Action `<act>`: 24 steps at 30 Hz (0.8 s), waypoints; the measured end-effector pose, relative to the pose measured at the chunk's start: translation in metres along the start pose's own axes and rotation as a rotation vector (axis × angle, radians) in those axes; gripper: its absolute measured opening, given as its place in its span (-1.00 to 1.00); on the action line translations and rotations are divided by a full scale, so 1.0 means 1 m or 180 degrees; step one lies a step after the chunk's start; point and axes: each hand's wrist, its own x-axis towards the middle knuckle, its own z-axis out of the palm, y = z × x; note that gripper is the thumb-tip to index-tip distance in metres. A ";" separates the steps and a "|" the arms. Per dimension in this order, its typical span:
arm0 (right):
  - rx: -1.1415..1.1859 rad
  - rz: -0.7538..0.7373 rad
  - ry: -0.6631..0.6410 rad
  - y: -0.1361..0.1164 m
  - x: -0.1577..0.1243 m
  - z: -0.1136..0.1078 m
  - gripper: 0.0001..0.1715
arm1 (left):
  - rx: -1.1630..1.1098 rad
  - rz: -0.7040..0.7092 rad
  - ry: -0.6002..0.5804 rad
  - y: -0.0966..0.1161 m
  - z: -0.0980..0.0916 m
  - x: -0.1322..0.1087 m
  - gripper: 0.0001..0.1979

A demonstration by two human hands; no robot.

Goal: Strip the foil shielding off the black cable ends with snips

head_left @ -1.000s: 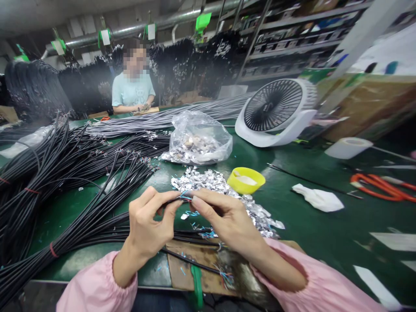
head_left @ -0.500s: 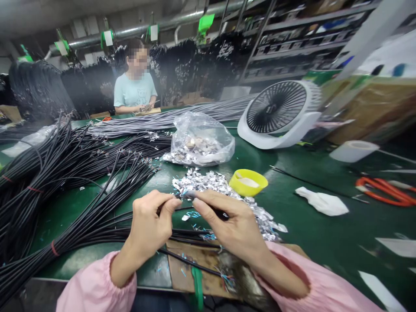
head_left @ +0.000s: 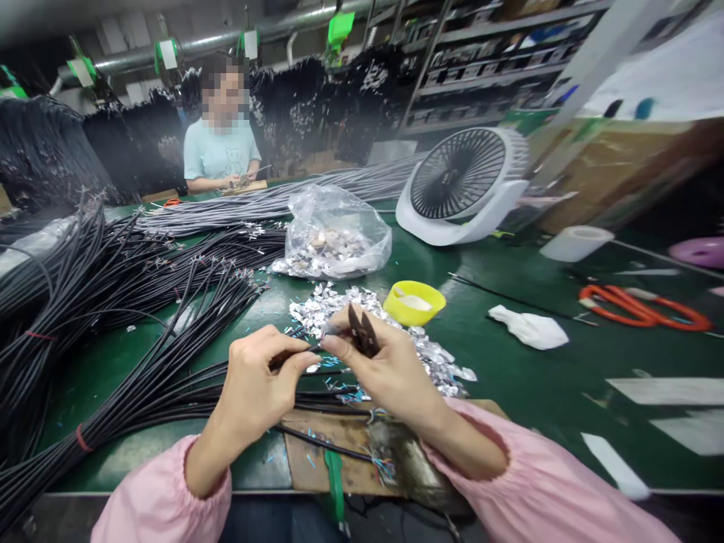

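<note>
Cable (head_left: pixel 316 348), slim, black, pinched by left hand (head_left: pixel 259 383), could be nicked by parted dark-metal nippers (head_left: pixel 363 332) gripped in right hand (head_left: pixel 393 371).

Pink-sleeved, the left forearm (head_left: pixel 161 486) and right forearm (head_left: pixel 543 475) reach in from the near edge, angled toward each other. The left hand (head_left: pixel 257 381), back turned up, pinches thumb against forefinger. The right hand (head_left: pixel 385 369) grips, fingers curled, its thumb drawn toward the forefinger. Both wrists (head_left: pixel 210 461) show bare; the two thumbs point inward, tips close together.
</note>
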 end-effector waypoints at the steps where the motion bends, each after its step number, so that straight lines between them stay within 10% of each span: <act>1: 0.0283 0.0238 -0.0123 0.002 0.000 0.001 -0.51 | 0.0003 0.0011 -0.0032 0.000 0.000 0.001 -0.92; 6: 0.1015 0.0667 -0.0898 0.006 0.000 0.004 -0.59 | -0.0131 -0.0238 -0.0297 -0.001 -0.001 0.004 -0.79; 12: -0.1598 -0.1889 0.0393 0.004 0.001 0.001 -0.83 | -0.0534 -0.0821 -0.0779 0.004 -0.002 0.004 -0.62; 17: -0.1883 -0.1429 0.1525 0.008 0.010 -0.016 -0.83 | -0.0649 -0.0937 -0.0579 0.004 -0.006 0.004 -0.64; 21: -0.1165 -0.1234 0.0179 0.005 0.008 -0.010 -0.72 | -0.0348 -0.0718 -0.0318 0.001 -0.003 0.001 -0.70; 24: -0.1089 -0.1528 0.0027 0.002 -0.001 0.003 -0.79 | -0.0089 -0.0527 -0.0293 0.000 0.002 -0.001 -0.72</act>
